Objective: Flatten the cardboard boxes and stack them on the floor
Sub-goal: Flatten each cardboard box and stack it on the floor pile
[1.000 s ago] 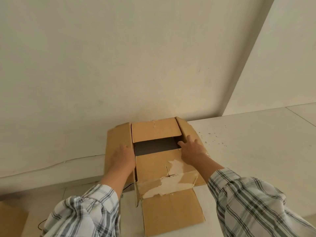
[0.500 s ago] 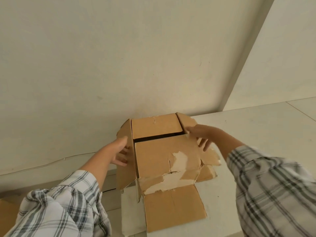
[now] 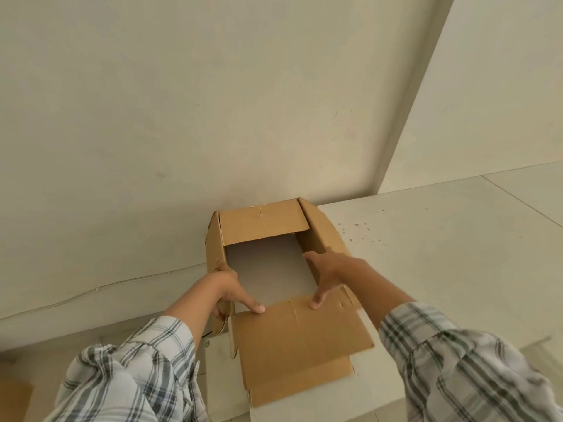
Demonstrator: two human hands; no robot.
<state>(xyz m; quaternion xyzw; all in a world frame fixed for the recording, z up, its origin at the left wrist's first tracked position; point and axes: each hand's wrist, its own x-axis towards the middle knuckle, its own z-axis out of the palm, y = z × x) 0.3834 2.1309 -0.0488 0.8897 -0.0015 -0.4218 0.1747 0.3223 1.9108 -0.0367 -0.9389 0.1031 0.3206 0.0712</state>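
Box (image 3: 304, 339) at 6 o'clock on the white surface (image 3: 426, 254), its near flap folded out towards me. My left hand (image 3: 227, 284) grips the left wall, thumb on the flap crease. My right hand (image 3: 332, 269) lies spread on the right wall, holding nothing. I'd shear both walls sideways together so the creases fold. No print is readable; the sticker (image 3: 207, 342) at 7 o'clock is too small.
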